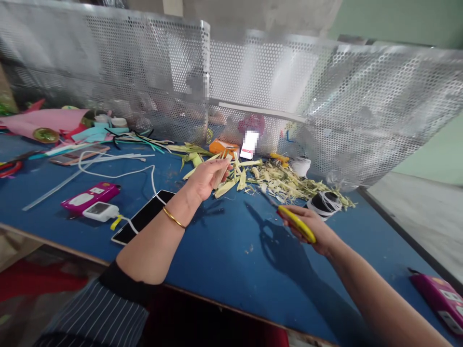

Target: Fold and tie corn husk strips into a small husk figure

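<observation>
My left hand [207, 177] is raised above the middle of the table, its fingers closed around a pale, flat strip of husk [221, 174]. Just beyond it lie loose yellow-green husk pieces [241, 179]. To the right, my right hand [311, 226] grips a tool with a yellow handle [298, 224] and a thin dark blade pointing away to the left. Blur keeps me from telling whether it is a knife or scissors. Near that hand stands a black and white spool of thread [324, 202].
Husk scraps [285, 180] are heaped along the perforated metal screen [253, 67]. A tablet [144, 219], a cable, and a magenta device [90, 197] lie left. Another magenta device [439, 299] sits at the right edge. A lit phone [249, 144] leans at the back.
</observation>
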Demonstrator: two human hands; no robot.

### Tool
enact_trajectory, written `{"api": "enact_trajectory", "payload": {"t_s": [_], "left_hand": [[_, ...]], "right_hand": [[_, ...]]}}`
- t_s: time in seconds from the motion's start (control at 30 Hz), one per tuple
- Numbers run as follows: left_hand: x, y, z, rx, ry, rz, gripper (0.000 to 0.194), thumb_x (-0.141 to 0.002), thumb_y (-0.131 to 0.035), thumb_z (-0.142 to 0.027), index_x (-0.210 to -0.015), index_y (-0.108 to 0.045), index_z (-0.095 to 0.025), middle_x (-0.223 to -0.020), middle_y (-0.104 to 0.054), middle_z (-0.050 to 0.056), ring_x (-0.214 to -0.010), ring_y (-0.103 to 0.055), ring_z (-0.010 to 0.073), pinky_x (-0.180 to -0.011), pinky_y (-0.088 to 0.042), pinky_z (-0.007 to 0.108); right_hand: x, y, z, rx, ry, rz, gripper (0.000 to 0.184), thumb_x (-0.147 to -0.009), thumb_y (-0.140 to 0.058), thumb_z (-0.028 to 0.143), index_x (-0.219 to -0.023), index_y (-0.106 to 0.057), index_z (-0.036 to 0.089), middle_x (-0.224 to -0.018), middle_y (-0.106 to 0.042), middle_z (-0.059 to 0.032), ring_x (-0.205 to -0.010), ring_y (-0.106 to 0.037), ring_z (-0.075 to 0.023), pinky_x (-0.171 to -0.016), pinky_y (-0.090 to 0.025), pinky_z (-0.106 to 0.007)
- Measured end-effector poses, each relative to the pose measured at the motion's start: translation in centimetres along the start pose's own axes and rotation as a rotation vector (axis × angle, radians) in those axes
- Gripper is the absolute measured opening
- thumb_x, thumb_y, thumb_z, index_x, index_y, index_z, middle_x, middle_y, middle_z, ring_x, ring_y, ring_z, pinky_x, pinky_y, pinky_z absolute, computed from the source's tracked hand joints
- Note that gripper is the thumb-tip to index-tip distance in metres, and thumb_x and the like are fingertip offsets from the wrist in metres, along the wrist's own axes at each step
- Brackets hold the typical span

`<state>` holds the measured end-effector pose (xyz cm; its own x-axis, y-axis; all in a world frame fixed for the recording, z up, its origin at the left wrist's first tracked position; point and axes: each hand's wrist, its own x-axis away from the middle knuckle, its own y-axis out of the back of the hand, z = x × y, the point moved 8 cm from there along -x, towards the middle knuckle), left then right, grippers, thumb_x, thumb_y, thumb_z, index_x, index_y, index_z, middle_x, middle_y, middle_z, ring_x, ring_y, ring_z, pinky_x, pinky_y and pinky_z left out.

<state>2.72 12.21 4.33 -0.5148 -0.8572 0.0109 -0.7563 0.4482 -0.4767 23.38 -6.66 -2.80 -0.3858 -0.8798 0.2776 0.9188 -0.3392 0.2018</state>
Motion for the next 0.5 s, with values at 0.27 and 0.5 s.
{"api": "enact_trajectory", "payload": {"t_s": [0.27, 0.5], "left_hand": [[-0.6, 0.5, 0.9, -0.049, 0.012, -0.001, 0.017, -0.07, -0.078, -0.026, -0.07, -0.065, -0.014, -0.067, -0.064, 0.001, -0.055, -0.054, 0.0098, -0.058, -0.041, 0.026], [-0.5, 0.2, 1.0, -0.049, 0.029, 0.011, 0.014, -0.072, -0.074, -0.022, -0.066, -0.064, -0.013, -0.065, -0.062, 0.002, -0.054, -0.053, 0.0091, -0.054, -0.039, 0.025]], "right_hand": [[-1.8, -6.1, 1.6, 0.582, 0.256, 0.015, 0.033, -0.071, -0.067, 0.035, -0.101, -0.076, 0.025, -0.086, -0.077, -0.001, -0.077, -0.066, -0.0203, -0.07, -0.049, -0.028], [-4.6, 3.6, 0.9, 0.442, 0.087, -0.279, 0.05, -0.078, -0.053, 0.044, -0.112, -0.072, 0.013, -0.074, -0.071, -0.009, -0.054, -0.06, -0.0178, -0.047, -0.042, -0.027]]}}
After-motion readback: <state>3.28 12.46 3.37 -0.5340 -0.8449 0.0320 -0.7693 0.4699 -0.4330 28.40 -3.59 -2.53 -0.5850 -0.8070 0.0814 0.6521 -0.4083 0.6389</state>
